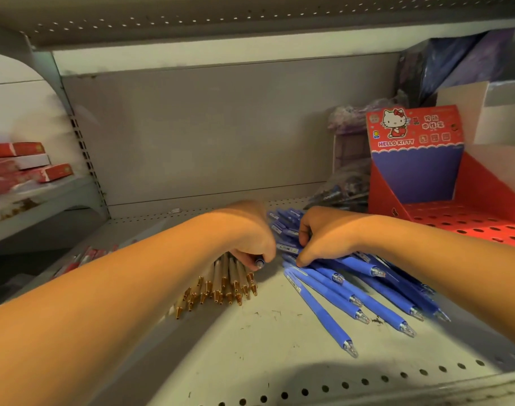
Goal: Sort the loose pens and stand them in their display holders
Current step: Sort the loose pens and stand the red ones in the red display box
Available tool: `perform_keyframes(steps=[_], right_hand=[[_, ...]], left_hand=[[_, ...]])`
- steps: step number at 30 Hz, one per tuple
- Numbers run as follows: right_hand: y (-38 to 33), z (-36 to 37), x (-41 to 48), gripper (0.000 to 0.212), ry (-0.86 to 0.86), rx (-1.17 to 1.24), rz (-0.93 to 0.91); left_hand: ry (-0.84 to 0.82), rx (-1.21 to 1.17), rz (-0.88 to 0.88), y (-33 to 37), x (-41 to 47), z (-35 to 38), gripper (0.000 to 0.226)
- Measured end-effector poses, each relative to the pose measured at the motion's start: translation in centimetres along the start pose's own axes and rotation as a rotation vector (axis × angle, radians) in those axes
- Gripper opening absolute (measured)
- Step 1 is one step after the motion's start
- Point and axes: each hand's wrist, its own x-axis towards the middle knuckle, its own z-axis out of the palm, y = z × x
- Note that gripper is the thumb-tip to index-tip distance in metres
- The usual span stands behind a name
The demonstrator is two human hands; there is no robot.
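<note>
While the left hand (250, 238) curls round a single blue pen (259, 262) above the gold-tipped pens (224, 279), the right hand (323, 238) pinches into the blue pens (353, 288) heaped on the shelf (265, 332), near the red display holder (385, 194).

Grey metal shelf (250, 332), perforated front edge; grey back panel (206, 127); perforated upper shelf (192, 22) overhead; red boxes (19, 165) on neighbouring shelf (45, 197), left.
</note>
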Motion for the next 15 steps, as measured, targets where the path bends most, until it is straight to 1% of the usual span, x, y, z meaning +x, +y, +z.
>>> perform_keyframes(steps=[3, 6, 8, 12, 15], right_hand=[[0.1, -0.3, 0.2, 0.022, 0.003, 0.032, -0.005], [0.4, -0.6, -0.1, 0.018, 0.04, 0.078, 0.004], [0.1, -0.7, -0.1, 0.016, 0.097, 0.124, 0.011], [-2.0, -0.3, 0.6, 0.014, 0.135, 0.245, -0.006], [-3.8, 0.2, 1.4, 0.015, 0.138, 0.322, -0.007]], left_hand=[[-0.052, -0.041, 0.024, 0.0, -0.5, 0.1, 0.011], [-0.069, -0.07, 0.026, -0.3, -0.3, 0.3, 0.016], [-0.036, -0.061, 0.013, -0.7, 0.1, 0.4, 0.021], [0.127, -0.089, 0.021, -1.2, 0.5, 0.2, 0.023], [0.155, -0.173, -0.028, -1.7, 0.7, 0.0, 0.027]])
